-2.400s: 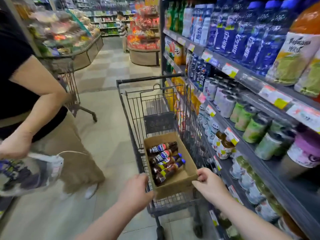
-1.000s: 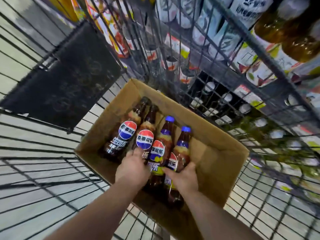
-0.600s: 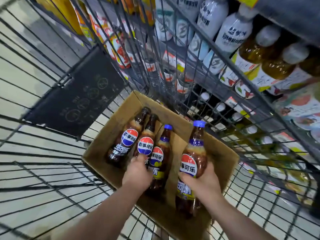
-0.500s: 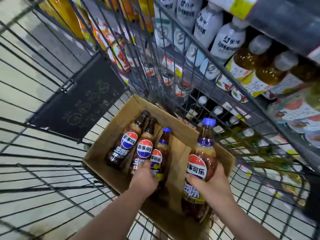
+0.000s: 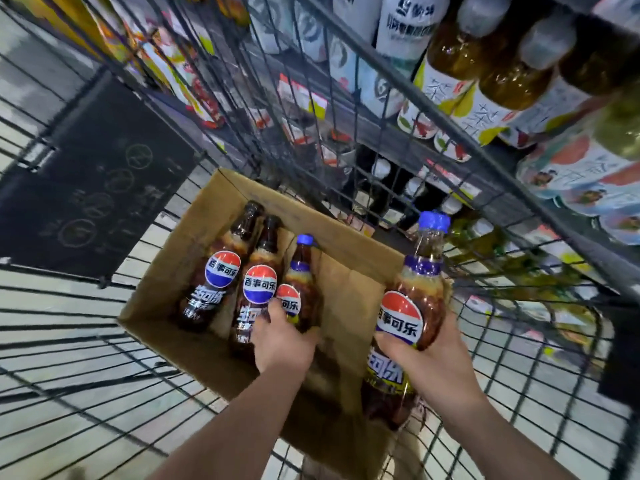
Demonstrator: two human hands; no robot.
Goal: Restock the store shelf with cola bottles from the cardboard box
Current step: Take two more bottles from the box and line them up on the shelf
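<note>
An open cardboard box [image 5: 194, 233] sits in a wire shopping cart. Three cola bottles lie in it: two with black caps [image 5: 221, 271] on the left and a blue-capped cola bottle [image 5: 299, 271] beside them. My left hand [image 5: 280, 341] is closed around the lower part of that blue-capped bottle, which still rests in the box. My right hand [image 5: 433, 362] grips another blue-capped cola bottle [image 5: 412, 306], lifted upright above the box's right side.
The cart's wire side [image 5: 381, 109] stands between the box and the store shelf [image 5: 398, 133], which is packed with tea and other drink bottles [image 5: 460, 74]. A black plastic flap [image 5: 93, 181] hangs at the cart's far left. Tiled floor shows through the mesh.
My right hand has lifted its blue-capped bottle out of the box and raised it to the right. My left hand stays on the bottle in the box. The view has closed in.
</note>
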